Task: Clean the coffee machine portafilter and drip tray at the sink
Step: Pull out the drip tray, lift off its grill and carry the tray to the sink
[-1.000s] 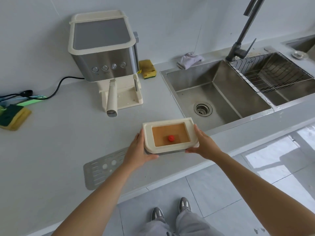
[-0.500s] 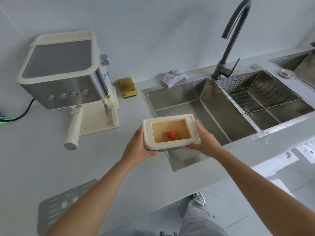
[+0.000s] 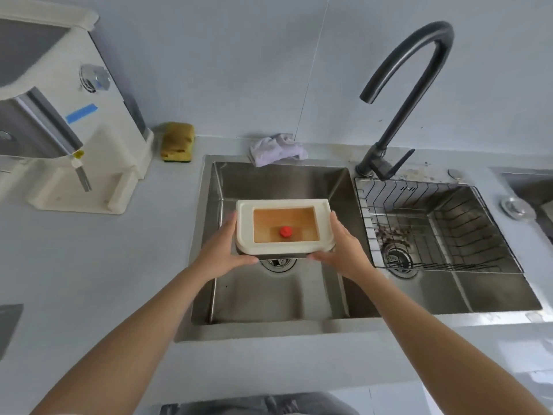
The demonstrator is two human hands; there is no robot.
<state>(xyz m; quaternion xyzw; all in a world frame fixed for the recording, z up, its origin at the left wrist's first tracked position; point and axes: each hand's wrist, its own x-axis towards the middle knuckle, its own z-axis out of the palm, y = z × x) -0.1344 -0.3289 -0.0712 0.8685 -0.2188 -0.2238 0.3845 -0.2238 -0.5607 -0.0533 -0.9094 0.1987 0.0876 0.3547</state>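
both hands hold the cream drip tray level above the left basin of the steel sink, directly over its drain. the left hand takes the tray's left side and the right hand the right side, each with fingers tucked under the base and the thumb against the near edge, so each grip is closed on the tray. the tray's well holds shallow brown liquid, and a small red float sits in the middle of it. the coffee machine stands on the grey bench to the left of the sink, its base slot bare; the portafilter cannot be made out in this view. a yellow sponge lies on the bench against the wall between the machine and the sink, and a crumpled pale cloth rests on the sink's back rim. a dark gooseneck faucet rises behind the divider between the basins, its spout arching towards the left basin. a wire rack sits in the right basin. a flat metal grate shows at the left edge of the bench, well apart from the tray.
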